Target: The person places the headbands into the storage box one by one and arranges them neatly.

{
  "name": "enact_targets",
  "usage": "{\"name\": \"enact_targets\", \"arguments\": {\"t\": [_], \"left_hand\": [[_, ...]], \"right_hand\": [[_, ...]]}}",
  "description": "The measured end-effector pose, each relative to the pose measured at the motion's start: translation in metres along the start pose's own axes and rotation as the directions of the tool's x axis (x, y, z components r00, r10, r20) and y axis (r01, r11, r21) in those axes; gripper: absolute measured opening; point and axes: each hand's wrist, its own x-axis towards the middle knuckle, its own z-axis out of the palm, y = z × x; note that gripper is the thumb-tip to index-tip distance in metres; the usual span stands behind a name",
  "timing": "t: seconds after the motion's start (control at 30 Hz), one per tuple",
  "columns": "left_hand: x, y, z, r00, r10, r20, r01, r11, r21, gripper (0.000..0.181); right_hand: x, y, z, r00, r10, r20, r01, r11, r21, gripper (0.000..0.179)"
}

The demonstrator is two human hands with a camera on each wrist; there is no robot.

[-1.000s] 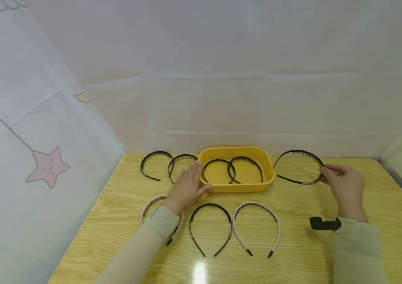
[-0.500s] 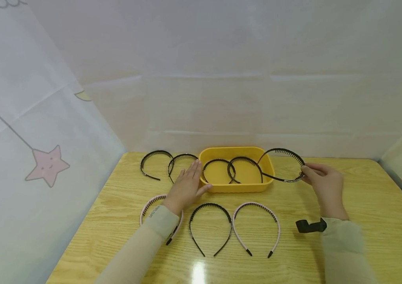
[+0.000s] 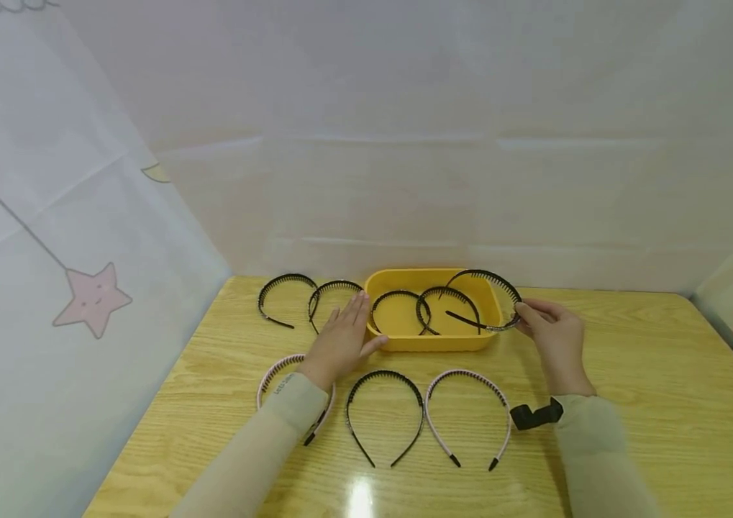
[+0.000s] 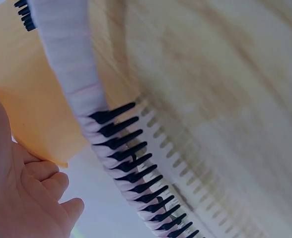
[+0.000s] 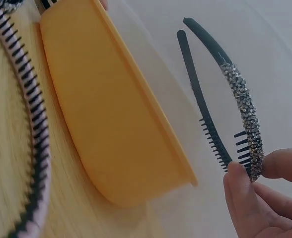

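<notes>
My right hand (image 3: 550,338) pinches a black toothed headband (image 5: 245,106) by its curve. Silvery sparkling stones cover part of that band in the right wrist view. It hangs over the right end of a yellow tub (image 3: 437,344), its tips pointing left. Inside the tub lie two black headbands, a left one (image 3: 398,293) and a right one (image 3: 447,289), overlapping. My left hand (image 3: 337,342) rests against the tub's left end with fingers extended. Under the left forearm lies a pink headband (image 4: 69,59), partly hidden.
Two more black headbands, one far left (image 3: 287,276) and one beside it (image 3: 337,283), lie left of the tub. In front are a black headband (image 3: 384,373) and a pink headband (image 3: 508,424). A pale printed sheet (image 3: 366,201) hangs behind the wooden table (image 3: 664,360).
My right hand has carried the black headband leftward, from right of the tub to above its right end. The left hand has stayed against the tub.
</notes>
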Motion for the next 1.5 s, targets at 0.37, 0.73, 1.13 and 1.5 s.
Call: {"name": "enact_targets", "arguments": {"t": [0.37, 0.73, 1.13, 1.5], "left_hand": [[0.0, 0.0, 0.001, 1.0, 0.002, 0.002, -0.002, 1.0, 0.006, 0.089], [0.001, -0.001, 0.0, 1.0, 0.0, 0.013, -0.001, 1.0, 0.006, 0.091], [0.001, -0.002, 0.001, 1.0, 0.005, 0.012, -0.005, 1.0, 0.01, 0.091], [-0.002, -0.003, 0.001, 1.0, -0.006, 0.014, 0.006, 1.0, 0.01, 0.091]], "right_hand": [[0.008, 0.003, 0.044, 0.998, -0.052, 0.044, 0.056, 0.992, -0.111, 0.037], [0.014, 0.013, 0.081, 0.993, -0.07, 0.096, 0.087, 0.977, -0.192, 0.033], [0.014, 0.026, 0.105, 0.969, -0.159, 0.187, 0.221, 0.897, -0.384, 0.03], [0.015, 0.029, 0.108, 0.948, -0.118, 0.294, 0.255, 0.836, -0.485, 0.028]]}}
